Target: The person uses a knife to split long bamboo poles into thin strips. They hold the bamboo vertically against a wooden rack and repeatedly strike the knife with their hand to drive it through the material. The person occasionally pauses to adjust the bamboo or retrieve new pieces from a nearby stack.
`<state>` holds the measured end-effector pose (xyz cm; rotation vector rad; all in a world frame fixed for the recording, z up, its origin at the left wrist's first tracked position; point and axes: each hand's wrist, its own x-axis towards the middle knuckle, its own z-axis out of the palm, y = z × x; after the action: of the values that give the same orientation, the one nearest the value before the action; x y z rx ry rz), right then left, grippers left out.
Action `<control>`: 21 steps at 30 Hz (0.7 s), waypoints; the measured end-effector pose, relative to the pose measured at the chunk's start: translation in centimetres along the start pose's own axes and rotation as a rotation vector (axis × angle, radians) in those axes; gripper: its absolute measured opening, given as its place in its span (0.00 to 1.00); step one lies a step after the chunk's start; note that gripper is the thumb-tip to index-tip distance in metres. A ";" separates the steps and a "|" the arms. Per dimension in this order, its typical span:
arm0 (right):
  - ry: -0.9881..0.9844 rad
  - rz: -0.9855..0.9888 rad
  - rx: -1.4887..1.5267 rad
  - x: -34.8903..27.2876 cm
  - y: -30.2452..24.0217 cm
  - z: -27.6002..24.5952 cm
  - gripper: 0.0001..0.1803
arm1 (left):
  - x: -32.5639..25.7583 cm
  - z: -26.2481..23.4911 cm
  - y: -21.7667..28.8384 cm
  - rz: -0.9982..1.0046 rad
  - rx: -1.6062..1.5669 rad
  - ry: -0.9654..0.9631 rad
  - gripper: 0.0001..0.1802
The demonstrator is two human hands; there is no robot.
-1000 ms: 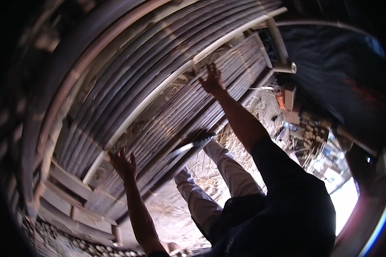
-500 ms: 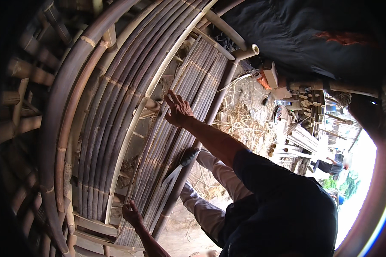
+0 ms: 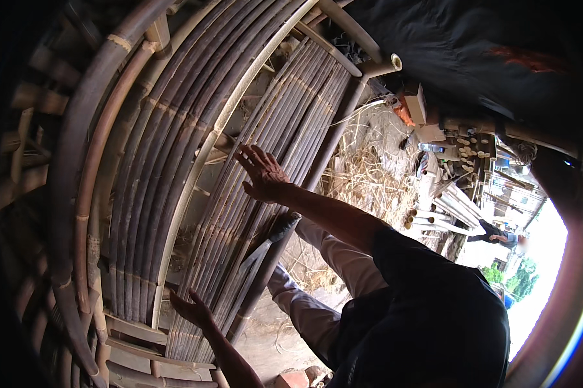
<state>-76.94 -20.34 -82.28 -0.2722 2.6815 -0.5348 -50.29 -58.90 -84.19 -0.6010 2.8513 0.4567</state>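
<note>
Far left of the bamboo panel, thick curved poles arc from top to bottom, with short dark slats beyond them in shadow. The panel itself is a run of thin dark canes laid side by side, crossed by a pale lath that bends from its top to its lower edge.

The left hand is at the panel's lower edge, fingers spread wide and loose, palm toward the canes; it grips nothing, and whether it touches the canes cannot be told. Below the panel lie flat wooden boards.

The right hand is near the panel's middle, open with fingers stretched, laid flat against the canes and closed on nothing. Its forearm runs down and right from the panel to a dark sleeve.

Along the panel's right edge a thick round pole runs down from a cut hollow end at the top. A shoe rests against that pole, below the right hand, on a leg in pale trousers; a second pale leg lies lower.

Right of the panel, dry straw covers the ground. Further right are stacked cut bamboo pieces, and another person stands far off in bright daylight.
</note>
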 end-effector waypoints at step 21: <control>-0.161 -0.206 -0.357 11.2 12.7 5.4 0.33 | 4.3 13.5 3.5 0.162 0.117 0.137 0.28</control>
<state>-86.27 -13.50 -95.72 -0.6671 2.5906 -0.0798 -53.93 -52.89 -96.96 -0.3967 3.0458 0.2797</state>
